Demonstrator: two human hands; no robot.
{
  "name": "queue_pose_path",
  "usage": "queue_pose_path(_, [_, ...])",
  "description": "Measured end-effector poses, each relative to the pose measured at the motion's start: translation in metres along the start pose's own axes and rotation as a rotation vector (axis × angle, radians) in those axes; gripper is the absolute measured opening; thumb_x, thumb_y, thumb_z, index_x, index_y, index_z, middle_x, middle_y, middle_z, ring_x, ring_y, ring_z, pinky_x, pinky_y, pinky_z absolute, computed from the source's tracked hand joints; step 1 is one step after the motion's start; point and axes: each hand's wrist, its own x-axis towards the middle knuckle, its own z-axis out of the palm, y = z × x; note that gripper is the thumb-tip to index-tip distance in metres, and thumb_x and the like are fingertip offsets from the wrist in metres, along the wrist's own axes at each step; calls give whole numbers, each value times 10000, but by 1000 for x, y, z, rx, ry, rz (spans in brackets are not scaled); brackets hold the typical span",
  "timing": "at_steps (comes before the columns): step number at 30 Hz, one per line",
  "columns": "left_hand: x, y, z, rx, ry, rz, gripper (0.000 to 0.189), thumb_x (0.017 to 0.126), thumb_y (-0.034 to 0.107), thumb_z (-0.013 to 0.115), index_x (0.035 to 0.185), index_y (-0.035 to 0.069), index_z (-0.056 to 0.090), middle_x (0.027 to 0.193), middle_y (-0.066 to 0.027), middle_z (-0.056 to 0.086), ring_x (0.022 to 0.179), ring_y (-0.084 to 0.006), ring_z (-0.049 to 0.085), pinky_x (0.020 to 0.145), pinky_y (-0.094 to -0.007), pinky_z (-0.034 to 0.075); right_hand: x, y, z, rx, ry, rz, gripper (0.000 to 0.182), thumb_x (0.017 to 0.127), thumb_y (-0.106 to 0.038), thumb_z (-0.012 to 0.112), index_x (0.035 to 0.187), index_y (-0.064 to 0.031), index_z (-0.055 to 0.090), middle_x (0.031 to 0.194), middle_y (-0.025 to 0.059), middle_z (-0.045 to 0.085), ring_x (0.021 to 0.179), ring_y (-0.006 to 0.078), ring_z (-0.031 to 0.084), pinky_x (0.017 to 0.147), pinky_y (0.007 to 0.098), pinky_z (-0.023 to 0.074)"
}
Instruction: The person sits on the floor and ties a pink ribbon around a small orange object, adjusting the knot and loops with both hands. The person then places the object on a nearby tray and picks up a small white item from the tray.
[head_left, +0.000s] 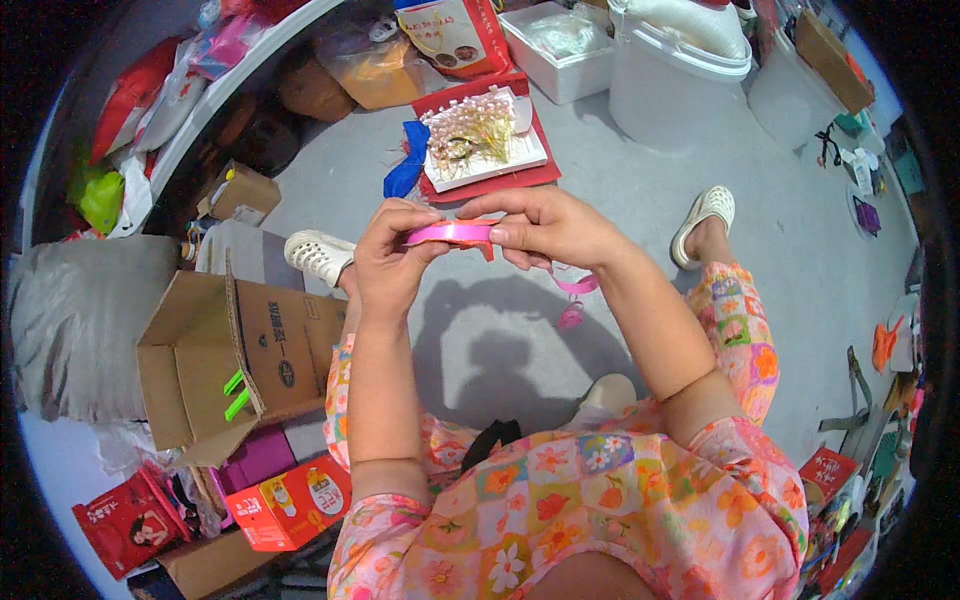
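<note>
My left hand (391, 244) and my right hand (559, 225) are raised in front of me, each gripping one end of a narrow glossy pink ribbon (450, 233). It lies stretched along a flat orange-red piece (484, 251), whose material I cannot tell. From below my right hand hangs a curled pink ribbon tail (576, 285). Beyond my hands, a shallow white box (495, 174) rests on a red sheet (544, 176). It holds many thin stems with pale pink bead-like tips (469, 112) and a small dark tool. Blue fabric (409, 161) lies at its left side.
An open cardboard carton (289, 352) with bright green strips inside stands to my left, near a red box (289, 502). White buckets (667, 82) and a white foam box (559, 67) stand at the back. Assorted items line the right edge, including an orange piece (885, 343).
</note>
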Motion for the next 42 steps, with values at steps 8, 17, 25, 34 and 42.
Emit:
queue_pose_path(8, [-1, 0, -8, -103, -97, -8, 342, 657, 78, 765, 950, 3, 606, 896, -80, 569, 823, -163, 575, 701, -250, 481, -1, -1, -2, 10, -23, 58, 415, 887, -229, 557, 1252, -47, 483, 545, -15, 506, 433, 31, 401, 395, 183, 301])
queue_pose_path(17, [4, 22, -9, 340, -74, 168, 460, 608, 21, 769, 1032, 9, 592, 900, -93, 592, 797, -181, 583, 700, -265, 478, 1, 6, 7, 188, -85, 108, 458, 882, -205, 561, 1293, -54, 425, 567, 10, 509, 426, 45, 394, 384, 193, 279])
queue_pose_path(25, [6, 33, -9, 390, -103, 324, 464, 578, 71, 785, 1005, 24, 611, 838, -80, 598, 777, -203, 563, 710, -309, 456, 0, 4, 5, 230, -148, 105, 500, 873, -159, 563, 1329, -57, 384, 537, -8, 478, 406, 32, 372, 372, 178, 266])
queue_pose_path(34, [4, 14, -10, 153, -192, 342, 342, 658, 125, 741, 973, 33, 648, 791, -50, 568, 773, -190, 525, 725, -322, 440, 3, 13, 2, 298, -158, 72, 417, 891, -189, 548, 1273, -53, 451, 555, 8, 494, 411, 37, 386, 381, 180, 284])
queue_pose_path(42, [-7, -6, 3, -213, 66, 226, 213, 783, 227, 664, 939, 84, 638, 827, -23, 498, 799, -167, 498, 802, -368, 442, 3, 19, 25, 393, -41, 57, 391, 902, -225, 537, 1248, -55, 475, 593, 27, 540, 442, 49, 448, 383, 170, 328])
